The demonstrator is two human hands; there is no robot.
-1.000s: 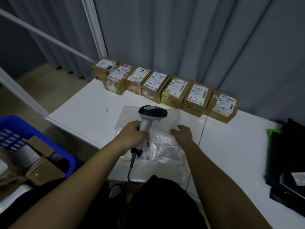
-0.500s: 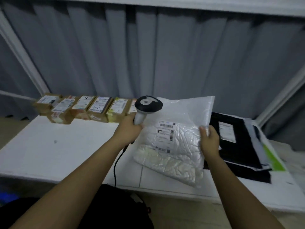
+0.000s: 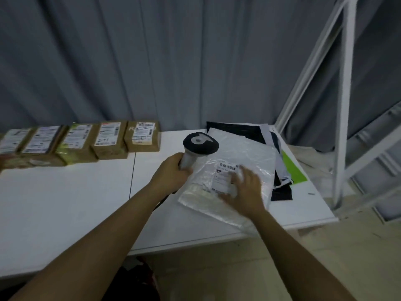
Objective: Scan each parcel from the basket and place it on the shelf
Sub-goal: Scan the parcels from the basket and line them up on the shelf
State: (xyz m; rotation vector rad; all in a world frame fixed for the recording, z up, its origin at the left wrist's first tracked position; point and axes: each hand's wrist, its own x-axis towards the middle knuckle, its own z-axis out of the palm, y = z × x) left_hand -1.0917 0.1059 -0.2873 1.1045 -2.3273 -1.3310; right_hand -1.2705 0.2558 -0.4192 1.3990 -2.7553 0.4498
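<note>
Clear plastic parcel (image 3: 243, 170) lies flat on the white shelf (image 3: 65, 203), toward its right end, overlapping a pile of black, white and green mailer bags (image 3: 280, 157). White padded contents show through the plastic. Its white label (image 3: 225, 177) faces up: a barcode along the top edge, smaller print below too blurred to read.

My right hand (image 3: 245, 190) is over the parcel, fingers spread and nearly straight, motion-blurred, palm down across the label's lower right part; cannot tell whether it presses on the plastic or hangs just above it. It grips nothing.

My left hand (image 3: 173, 172) is wrapped round the grey handle of the barcode scanner (image 3: 199, 146), black head up and pointing away from me, at the parcel's left edge. Its cord drops away under my wrist.

Further left, a row of brown cardboard boxes (image 3: 108, 140) stands along the back of the shelf against the grey curtain (image 3: 152, 61), each with a printed label on top; text illegible. A white metal frame (image 3: 345, 105) rises at the right.
</note>
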